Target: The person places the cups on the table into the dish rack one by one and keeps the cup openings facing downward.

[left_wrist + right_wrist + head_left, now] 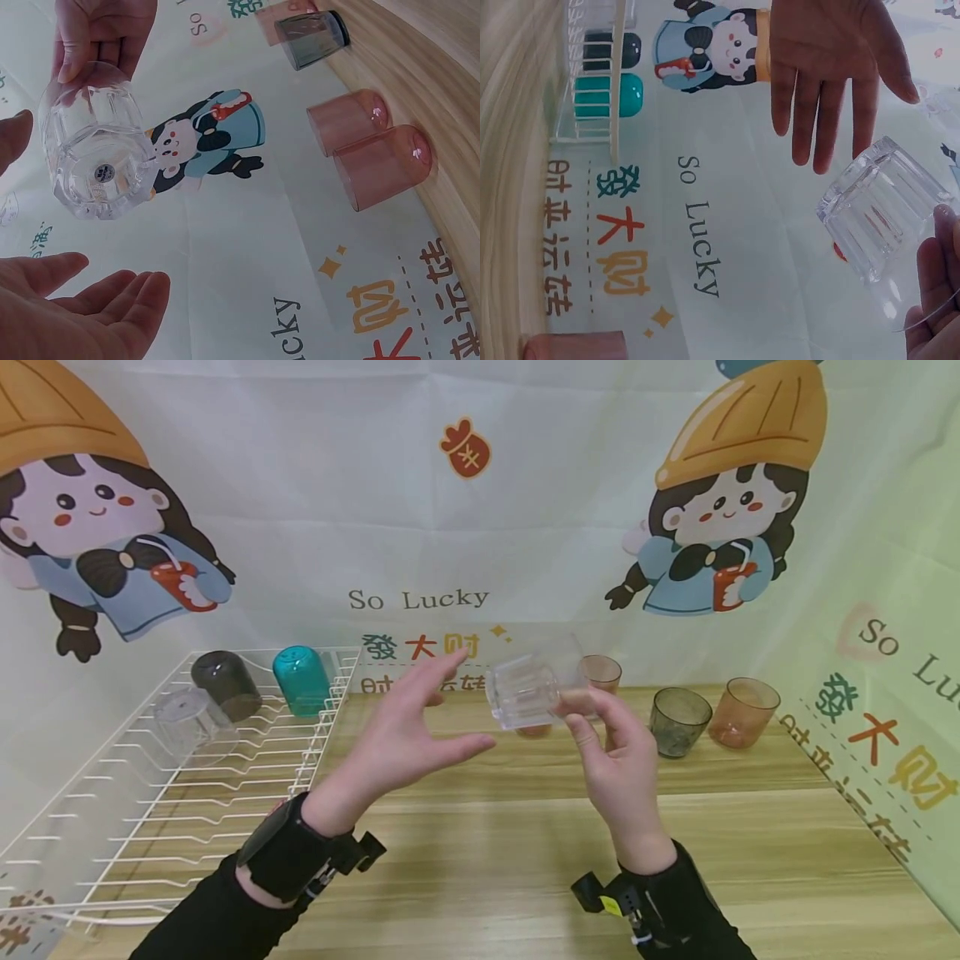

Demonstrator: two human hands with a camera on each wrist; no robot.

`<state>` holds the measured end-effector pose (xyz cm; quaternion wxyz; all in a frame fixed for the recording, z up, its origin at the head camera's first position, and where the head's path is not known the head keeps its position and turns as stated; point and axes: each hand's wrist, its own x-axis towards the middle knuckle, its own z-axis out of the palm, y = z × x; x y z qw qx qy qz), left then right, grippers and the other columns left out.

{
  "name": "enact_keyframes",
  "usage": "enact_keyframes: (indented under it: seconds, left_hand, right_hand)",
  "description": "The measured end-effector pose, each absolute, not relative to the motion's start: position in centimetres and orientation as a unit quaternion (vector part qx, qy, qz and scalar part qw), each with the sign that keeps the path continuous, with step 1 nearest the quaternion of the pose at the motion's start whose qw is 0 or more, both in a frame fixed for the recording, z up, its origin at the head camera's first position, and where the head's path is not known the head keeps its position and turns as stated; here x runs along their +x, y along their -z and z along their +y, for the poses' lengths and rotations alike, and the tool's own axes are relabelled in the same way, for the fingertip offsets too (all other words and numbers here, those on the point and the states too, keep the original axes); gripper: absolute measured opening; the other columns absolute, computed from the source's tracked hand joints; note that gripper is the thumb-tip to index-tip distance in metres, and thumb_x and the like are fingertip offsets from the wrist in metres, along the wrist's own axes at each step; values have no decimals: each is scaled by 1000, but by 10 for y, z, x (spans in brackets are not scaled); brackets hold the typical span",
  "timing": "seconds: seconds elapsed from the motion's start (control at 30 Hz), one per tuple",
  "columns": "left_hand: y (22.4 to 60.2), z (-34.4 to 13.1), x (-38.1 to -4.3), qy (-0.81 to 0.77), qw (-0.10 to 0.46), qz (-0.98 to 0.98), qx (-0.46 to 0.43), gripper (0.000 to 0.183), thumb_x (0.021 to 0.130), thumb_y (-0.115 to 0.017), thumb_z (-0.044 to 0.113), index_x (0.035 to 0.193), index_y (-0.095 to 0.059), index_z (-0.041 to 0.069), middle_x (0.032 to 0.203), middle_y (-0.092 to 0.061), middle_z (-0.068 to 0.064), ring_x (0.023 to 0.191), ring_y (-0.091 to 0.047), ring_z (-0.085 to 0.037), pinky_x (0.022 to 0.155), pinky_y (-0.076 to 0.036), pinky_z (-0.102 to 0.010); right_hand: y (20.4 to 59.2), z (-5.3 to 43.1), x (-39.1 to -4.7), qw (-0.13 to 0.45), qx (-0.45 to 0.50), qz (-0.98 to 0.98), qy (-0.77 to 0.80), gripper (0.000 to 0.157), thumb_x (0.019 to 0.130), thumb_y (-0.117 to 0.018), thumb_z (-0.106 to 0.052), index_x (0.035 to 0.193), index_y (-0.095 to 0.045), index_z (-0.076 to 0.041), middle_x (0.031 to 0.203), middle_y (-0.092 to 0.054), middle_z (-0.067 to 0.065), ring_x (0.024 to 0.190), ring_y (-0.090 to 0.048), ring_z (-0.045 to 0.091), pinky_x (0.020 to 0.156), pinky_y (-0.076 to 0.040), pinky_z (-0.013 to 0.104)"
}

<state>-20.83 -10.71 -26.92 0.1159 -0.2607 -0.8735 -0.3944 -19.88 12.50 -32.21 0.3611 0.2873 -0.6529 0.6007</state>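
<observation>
A clear faceted drinking glass (525, 692) is held in the air above the table, tipped on its side with its thick base toward the left. My right hand (617, 747) pinches it near the rim between thumb and fingers. My left hand (405, 731) is spread beside the base, fingers and thumb apart, with a gap between it and the glass. In the left wrist view a small round sticker (104, 173) shows on the glass base. The right wrist view shows the left palm (829, 45) facing the glass with straight fingers.
On the left, a white wire rack (213, 814) holds an upturned clear glass (193, 722), a dark glass (225, 683) and a teal glass (302, 681). Toward the back right of the wooden table (480, 860) stand a grey glass (679, 722) and several pink glasses (744, 714).
</observation>
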Motion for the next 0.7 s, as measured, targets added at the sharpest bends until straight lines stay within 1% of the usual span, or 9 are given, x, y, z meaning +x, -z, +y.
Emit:
enact_keyframes:
  seconds: [0.07, 0.13, 0.27, 0.5, 0.7]
  left_hand:
    - [269, -105, -208, 406, 116, -869, -259, 98, 73, -90, 30, 154, -37, 16, 149, -44, -8, 119, -53, -27, 94, -51, -46]
    - [268, -103, -207, 421, 114, -862, -258, 99, 72, -90, 27, 154, -36, 16, 150, -43, -7, 123, -52, -26, 95, -51, -43]
    - [269, -99, -206, 446, 109, -851, -254, 99, 72, -91, 25, 154, -36, 16, 148, -44, -6, 122, -52, -25, 94, -52, -40]
    - [270, -93, -207, 490, 113, -820, -275, 97, 72, -90, 19, 153, -36, 12, 145, -46, -7, 124, -52, -22, 98, -50, -36]
    - [271, -89, -206, 529, 109, -792, -284, 94, 73, -89, 11, 152, -38, 11, 142, -46, -10, 119, -56, -23, 93, -53, -31]
  right_hand:
    - [321, 123, -197, 352, 286, -640, -620, 19, 89, -57, 19, 107, -63, 14, 99, -70, 5, 97, -63, 14, 91, -50, 27]
    - [320, 122, -195, 344, 285, -629, -637, 18, 90, -56, 18, 107, -62, 15, 100, -69, 2, 97, -64, 15, 91, -50, 28]
    - [318, 119, -191, 328, 277, -617, -659, 14, 93, -56, 14, 106, -60, 15, 100, -70, 0, 98, -65, 17, 95, -49, 31]
    - [317, 114, -186, 311, 268, -602, -685, 14, 94, -57, 10, 107, -59, 15, 98, -71, -1, 97, -66, 16, 90, -51, 27]
    - [320, 110, -184, 296, 269, -590, -701, 14, 95, -57, 8, 108, -60, 14, 98, -71, -1, 96, -67, 15, 89, -53, 27]
